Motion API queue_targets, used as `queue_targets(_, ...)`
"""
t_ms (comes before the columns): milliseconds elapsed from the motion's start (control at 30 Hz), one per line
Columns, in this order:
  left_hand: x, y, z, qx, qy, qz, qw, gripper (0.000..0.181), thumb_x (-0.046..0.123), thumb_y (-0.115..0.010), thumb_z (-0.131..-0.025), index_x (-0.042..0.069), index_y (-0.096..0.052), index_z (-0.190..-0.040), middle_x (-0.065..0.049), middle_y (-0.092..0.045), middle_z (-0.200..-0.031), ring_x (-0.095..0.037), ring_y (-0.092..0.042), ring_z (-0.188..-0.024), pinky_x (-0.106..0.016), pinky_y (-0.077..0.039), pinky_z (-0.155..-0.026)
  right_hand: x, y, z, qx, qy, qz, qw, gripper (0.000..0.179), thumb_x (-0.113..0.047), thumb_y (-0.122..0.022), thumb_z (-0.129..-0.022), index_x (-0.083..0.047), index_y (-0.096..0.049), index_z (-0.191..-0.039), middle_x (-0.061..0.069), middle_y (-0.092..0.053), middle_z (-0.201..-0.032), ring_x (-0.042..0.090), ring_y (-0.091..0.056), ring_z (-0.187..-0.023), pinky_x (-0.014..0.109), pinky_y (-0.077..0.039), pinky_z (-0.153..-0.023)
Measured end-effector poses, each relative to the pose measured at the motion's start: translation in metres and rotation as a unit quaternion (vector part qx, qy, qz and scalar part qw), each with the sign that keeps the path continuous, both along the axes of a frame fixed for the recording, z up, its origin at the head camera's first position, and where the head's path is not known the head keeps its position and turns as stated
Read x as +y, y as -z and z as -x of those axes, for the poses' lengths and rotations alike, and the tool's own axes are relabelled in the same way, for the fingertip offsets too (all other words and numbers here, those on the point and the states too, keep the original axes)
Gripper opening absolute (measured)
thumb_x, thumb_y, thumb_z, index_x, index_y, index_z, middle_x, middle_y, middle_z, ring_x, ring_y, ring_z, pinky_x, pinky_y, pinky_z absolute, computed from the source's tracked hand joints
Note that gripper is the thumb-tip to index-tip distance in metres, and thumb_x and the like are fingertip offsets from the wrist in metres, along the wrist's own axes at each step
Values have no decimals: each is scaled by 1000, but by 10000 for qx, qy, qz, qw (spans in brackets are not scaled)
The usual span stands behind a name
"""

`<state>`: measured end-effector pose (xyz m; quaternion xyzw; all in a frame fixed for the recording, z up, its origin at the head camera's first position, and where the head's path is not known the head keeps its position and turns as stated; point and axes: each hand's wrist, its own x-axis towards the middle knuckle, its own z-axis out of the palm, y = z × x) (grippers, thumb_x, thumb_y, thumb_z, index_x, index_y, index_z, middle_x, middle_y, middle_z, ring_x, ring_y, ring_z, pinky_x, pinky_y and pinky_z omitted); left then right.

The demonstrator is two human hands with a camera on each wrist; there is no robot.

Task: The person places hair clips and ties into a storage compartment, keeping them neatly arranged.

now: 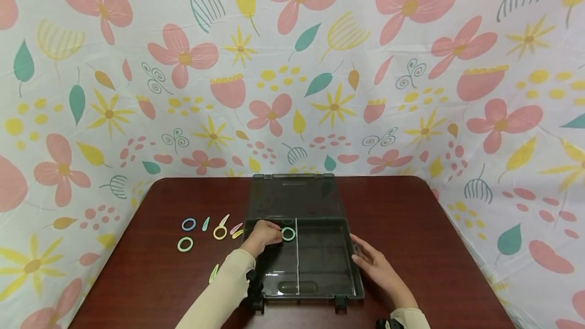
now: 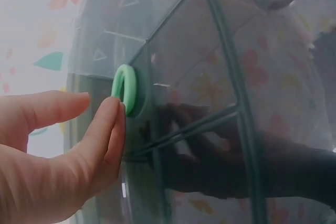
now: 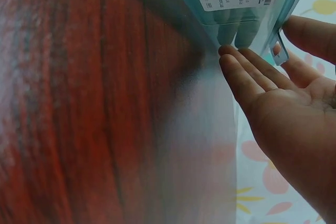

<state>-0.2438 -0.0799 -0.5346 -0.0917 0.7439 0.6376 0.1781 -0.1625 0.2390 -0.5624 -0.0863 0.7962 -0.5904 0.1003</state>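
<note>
A dark see-through plastic box [image 1: 325, 248] lies open on the table, split by a thin divider [image 1: 298, 258]. In its left compartment is a mint-green hair tie [image 1: 294, 234]. My left hand [image 1: 264, 236] reaches in over the left wall. Its straight fingertips touch the hair tie [image 2: 131, 85] in the left wrist view, while the thumb stands apart from it. At the box's right side is my right hand [image 1: 377, 265], thumb at the rim and straight fingers against the outside, near a clear latch tab [image 3: 280, 55].
Left of the box lie a blue hair tie [image 1: 184, 225], a green hair tie [image 1: 179, 244], a yellow hair tie [image 1: 216, 235] and several snap hair clips, one of them light green [image 1: 213, 273]. The box's lid [image 1: 294, 197] leans back toward the flowered cloth [image 1: 292, 156].
</note>
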Motion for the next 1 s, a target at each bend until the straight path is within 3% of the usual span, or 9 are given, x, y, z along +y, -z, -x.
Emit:
queue_targets(233, -13, -11, -3, 356, -32, -345, 9988, 29, -15, -58, -84, -22, -53, -112, -21, -62, -86, -39, -68, -86, -42, -59, -79, 0, 2, 0, 41, -32, 5, 10000, 57, -14, -56, -98, -10, -32, -150, 16, -27, -155, 34, -22, -141, 7, -34, -98)
queue_targets(367, -26, -21, -4, 539, 50, -479, 9974, 30, -14, -57, -85, -21, -53, -114, -25, -63, -92, -35, -68, -85, -41, -59, -79, 1, 1, -1, -39, -28, 33, 10000, 57, -13, -55, -99, -9, -32, -150, 17, -26, -155, 34, -22, -142, 7, -34, -98)
queue_targets(467, -38, -31, -4, 633, 52, -519, 9966, 30, -12, -56, -88, -19, -54, -117, -30, -61, -102, -38, -66, -92, -40, -58, -81, 1, 1, -2, -128, -39, 30, 9999, 57, -13, -55, -99, -9, -30, -151, 17, -25, -155, 34, -21, -142, 20, -37, -107)
queue_targets(600, -57, -45, -6, 738, -122, -548, 9957, 30, -9, -55, -91, -14, -55, -121, -27, -62, -105, -32, -66, -92, -42, -56, -87, 2, 0, -3, -203, -71, 33, 9998, 58, -15, -54, -99, -10, -29, -151, 17, -23, -156, 34, -19, -143, 45, -30, -112)
queue_targets(667, -68, -51, -7, 832, -201, -525, 9949, 31, -7, -56, -92, -13, -55, -123, -23, -63, -105, -25, -66, -91, -42, -55, -89, 2, 0, -3, -240, -64, 67, 9997, 58, -15, -54, -99, -11, -29, -151, 17, -23, -156, 34, -18, -143, 49, -28, -112)
queue_targets(800, -95, -60, -9, 1009, -480, -486, 9926, 33, 0, -58, -94, -11, -54, -126, -15, -64, -103, -17, -66, -89, -35, -56, -88, 1, -1, -2, -254, -39, 64, 9996, 58, -16, -54, -99, -11, -30, -151, 16, -24, -156, 34, -19, -143, 45, -31, -112)
queue_targets(1000, -139, -66, -16, 1126, -1086, -547, 9862, 37, 4, -58, -96, -11, -50, -129, -5, -64, -100, -6, -65, -85, -28, -55, -88, 0, 0, 1, -93, 31, 43, 9999, 57, -13, -56, -98, -10, -32, -150, 16, -27, -155, 33, -22, -142, 12, -36, -102)
